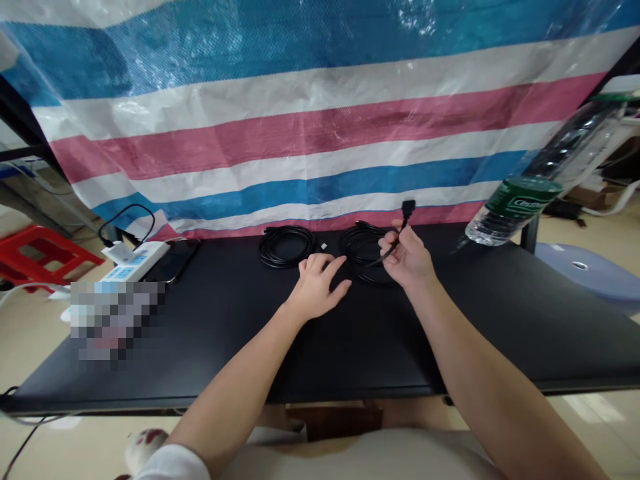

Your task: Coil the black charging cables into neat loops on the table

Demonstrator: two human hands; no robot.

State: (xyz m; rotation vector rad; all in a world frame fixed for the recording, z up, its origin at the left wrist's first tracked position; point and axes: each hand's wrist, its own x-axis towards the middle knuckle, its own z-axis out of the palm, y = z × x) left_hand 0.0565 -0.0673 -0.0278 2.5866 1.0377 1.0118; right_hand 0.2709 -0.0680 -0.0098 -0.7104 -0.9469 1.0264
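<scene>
My right hand (407,257) is closed in a pinch on the end of a black cable, whose plug (409,208) sticks up above my fingers. That cable's coil (361,248) lies on the black table (320,333) just left of this hand. My left hand (319,285) rests flat on the table with its fingers spread, between that coil and a second black coiled cable (286,246) at the back. A small white connector end (324,246) lies just beyond my left fingertips.
A white power strip (131,263) with a plugged-in black lead and a dark phone (173,261) lie at the back left. A clear plastic bottle (543,179) with a green label leans at the right. A striped tarp (320,133) hangs behind. A red stool (37,250) stands left.
</scene>
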